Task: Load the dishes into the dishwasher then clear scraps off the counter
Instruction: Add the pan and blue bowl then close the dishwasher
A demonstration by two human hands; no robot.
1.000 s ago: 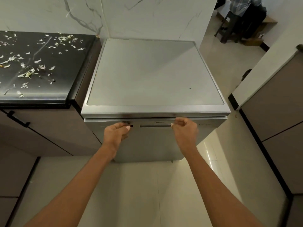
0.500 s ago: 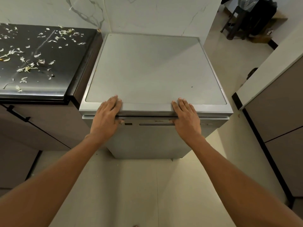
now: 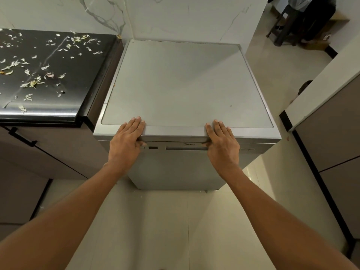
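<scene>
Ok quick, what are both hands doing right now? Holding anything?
Left hand: open, fingers flat on the dishwasher top's front edge, holding nothing.
Right hand: open, also flat on that edge, holding nothing.

The dishwasher (image 3: 185,84) top lies bare beyond both hands (image 3: 124,143), walled off behind by marble (image 3: 185,18); the black counter (image 3: 48,78) abuts its left side, strewn with scraps (image 3: 33,83); open floor (image 3: 288,78) runs along its right

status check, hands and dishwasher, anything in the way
Left hand and right hand flat on the dishwasher top's front edge, no grip. Door shut. Scraps on the black counter. Nothing blocking.
</scene>
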